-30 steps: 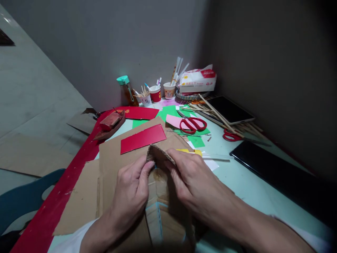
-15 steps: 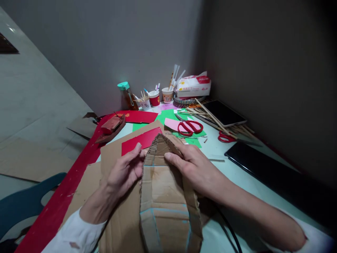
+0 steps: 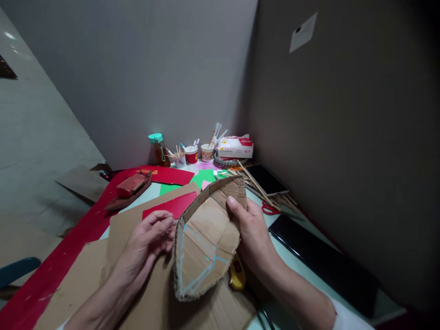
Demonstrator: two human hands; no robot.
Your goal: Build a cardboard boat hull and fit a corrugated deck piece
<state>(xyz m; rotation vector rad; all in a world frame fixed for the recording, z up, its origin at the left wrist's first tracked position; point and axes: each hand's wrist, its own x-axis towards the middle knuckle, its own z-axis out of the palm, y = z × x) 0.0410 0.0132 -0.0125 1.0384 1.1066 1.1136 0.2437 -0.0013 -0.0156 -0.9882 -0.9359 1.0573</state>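
Note:
A boat-shaped piece of corrugated cardboard (image 3: pixel 206 233) with folded-up sides and light blue lines is tilted above the table. My right hand (image 3: pixel 252 231) grips its far right end, thumb on the inner face and fingers behind. Just left of the piece is my left hand (image 3: pixel 153 238), its fingers curled in against the thumb; whether anything is between them is hidden. Below the cardboard piece, a yellow-handled tool (image 3: pixel 237 274) shows in part. Flat cardboard sheets (image 3: pixel 132 229) lie under both hands, with a red paper strip (image 3: pixel 172 205) on top.
A reddish-brown model boat (image 3: pixel 130 189) sits at the left edge. Behind stand a bottle (image 3: pixel 159 151), several paper cups (image 3: pixel 191 156) and a tissue pack (image 3: pixel 235 147). On the right lie red-handled scissors (image 3: pixel 270 208), sticks, a tablet (image 3: pixel 267 179) and a long black object (image 3: pixel 319 261).
The cardboard piece has been turned and tilted, its far tip swinging right with my right hand. My left hand has come away from its edge and curled. The view has tilted upward.

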